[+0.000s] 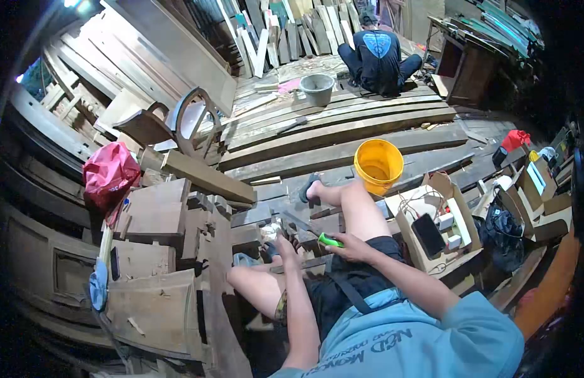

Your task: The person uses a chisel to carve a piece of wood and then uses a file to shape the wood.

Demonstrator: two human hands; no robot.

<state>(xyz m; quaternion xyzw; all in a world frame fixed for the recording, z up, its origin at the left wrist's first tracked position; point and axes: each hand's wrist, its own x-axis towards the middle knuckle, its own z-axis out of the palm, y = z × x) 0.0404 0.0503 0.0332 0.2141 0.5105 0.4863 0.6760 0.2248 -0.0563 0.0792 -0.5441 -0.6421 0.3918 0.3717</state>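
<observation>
My right hand is closed around the bright green handle of a bladed tool. Its long grey blade points up and left, between my knees; whether it is a saw or a knife I cannot make out. My left hand is low between my legs, left of the blade. Just beyond its fingers lies a crumpled, shiny pale thing. The left fingers are too small and dim to show whether they grip anything. Blocks of wood lie under and behind the blade.
A yellow bucket stands beyond my knee. To the right, a cardboard box holds a phone and cables. Wooden panels are stacked at left, near a red bag. Another person sits farther back beside a grey bucket.
</observation>
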